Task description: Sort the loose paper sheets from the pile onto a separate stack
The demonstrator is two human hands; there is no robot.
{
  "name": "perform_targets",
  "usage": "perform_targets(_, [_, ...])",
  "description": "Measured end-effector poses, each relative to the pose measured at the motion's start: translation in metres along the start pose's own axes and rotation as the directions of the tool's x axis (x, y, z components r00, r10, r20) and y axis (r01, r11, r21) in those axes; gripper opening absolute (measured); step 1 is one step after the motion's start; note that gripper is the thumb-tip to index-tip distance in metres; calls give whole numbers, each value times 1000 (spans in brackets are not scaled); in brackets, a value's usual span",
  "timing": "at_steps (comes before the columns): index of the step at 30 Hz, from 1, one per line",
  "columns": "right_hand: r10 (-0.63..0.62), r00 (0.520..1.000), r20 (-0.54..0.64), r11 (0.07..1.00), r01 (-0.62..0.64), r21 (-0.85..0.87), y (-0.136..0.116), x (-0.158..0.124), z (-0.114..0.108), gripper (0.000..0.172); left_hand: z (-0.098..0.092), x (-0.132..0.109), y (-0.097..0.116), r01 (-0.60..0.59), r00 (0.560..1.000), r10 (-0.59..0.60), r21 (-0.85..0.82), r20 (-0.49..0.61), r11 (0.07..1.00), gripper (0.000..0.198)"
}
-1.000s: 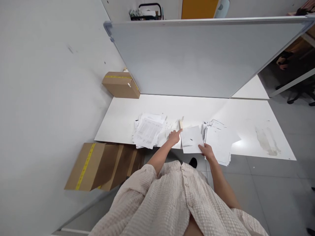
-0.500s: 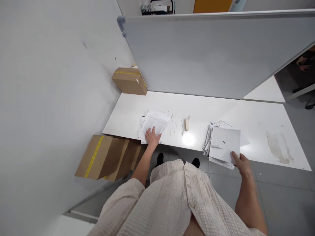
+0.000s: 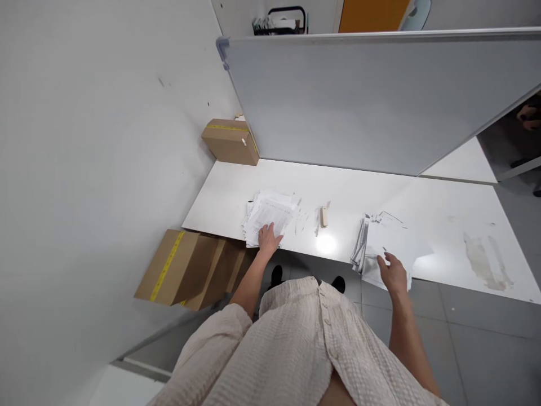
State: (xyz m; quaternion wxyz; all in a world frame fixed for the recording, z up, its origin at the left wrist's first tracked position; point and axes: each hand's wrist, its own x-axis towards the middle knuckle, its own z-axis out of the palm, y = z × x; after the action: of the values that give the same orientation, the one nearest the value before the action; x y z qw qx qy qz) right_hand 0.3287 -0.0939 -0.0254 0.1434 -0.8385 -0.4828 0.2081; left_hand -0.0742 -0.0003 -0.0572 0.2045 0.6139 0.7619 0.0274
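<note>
My left hand [image 3: 269, 239] lies flat with its fingers spread on the near part of a loose pile of printed sheets [image 3: 273, 211], toward the left of the table. Over the right-hand stack of papers [image 3: 374, 269] is my right hand [image 3: 394, 273], thumb and fingers apart and nothing gripped. Whether its fingertips touch the top sheet is hard to tell. That stack has uneven edges and hangs a little past the table's front edge. Between the two piles sits a small beige block-like object [image 3: 324, 217].
The white table [image 3: 338, 183] has a stained patch [image 3: 482, 262] at its right. A whiteboard panel [image 3: 338, 101] rises along its back. One taped cardboard box [image 3: 230, 144] stands in the far left corner. More cardboard boxes [image 3: 163, 270] are below the left end, beside the wall.
My right hand has let go of the right stack's near right edge and moved left, over the papers. My left hand stays on its pile. The view has shifted slightly.
</note>
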Motion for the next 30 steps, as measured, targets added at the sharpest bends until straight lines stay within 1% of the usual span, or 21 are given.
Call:
perform_targets(3, [-72, 996, 58, 997, 71, 15, -16, -3, 13, 53, 1, -6, 5, -47, 998, 47, -17, -34, 999, 59])
perform_targets(7, [-133, 983, 126, 991, 133, 14, -33, -8, 24, 50, 5, -8, 9, -51, 997, 47, -74, -55, 996, 52])
perform_targets(10, [-168, 972, 164, 986, 167, 24, -39, -11, 29, 48, 8, -5, 6, -70, 997, 65, -111, -50, 991, 44])
perform_targets(13, [-192, 962, 196, 981, 189, 34, -44, -13, 34, 46, 5, 1, 1, -107, 994, 105, -108, -26, 988, 39])
perform_targets(17, [-245, 939, 242, 969, 246, 27, -51, -15, 40, 42, -5, 7, 1, -125, 992, 128, -138, 7, 982, 30])
perform_targets(19, [-275, 926, 258, 960, 280, 18, -56, -17, 43, 41, -11, 8, 2, -102, 994, 107, -154, 22, 983, 26])
perform_targets(22, [-313, 908, 279, 948, 319, 25, -66, -20, 46, 40, -18, 8, 3, -61, 997, 66, -151, 33, 987, 29])
perform_targets(23, [-324, 902, 285, 944, 329, 33, -70, -21, 48, 40, -20, 7, 3, -50, 998, 54, -149, 23, 988, 30])
perform_targets(25, [-351, 888, 297, 935, 350, 59, -78, -23, 50, 40, -28, 4, 3, -34, 999, 28, -168, -36, 985, 29])
perform_targets(27, [-379, 870, 315, 925, 364, 107, -88, -25, 51, 40, -38, -1, 4, -40, 992, 10, -243, -125, 969, 26])
perform_targets(28, [-391, 860, 329, 921, 363, 143, -94, -26, 51, 40, -45, -4, 6, -51, 987, 0, -311, -162, 949, 24])
perform_targets(29, [-399, 850, 345, 916, 354, 187, -100, -27, 52, 41, -52, -7, 7, -63, 983, -13, -400, -184, 914, 23])
perform_targets(30, [-402, 842, 359, 912, 333, 239, -107, -28, 53, 41, -60, -11, 10, -67, 982, -32, -507, -184, 859, 22])
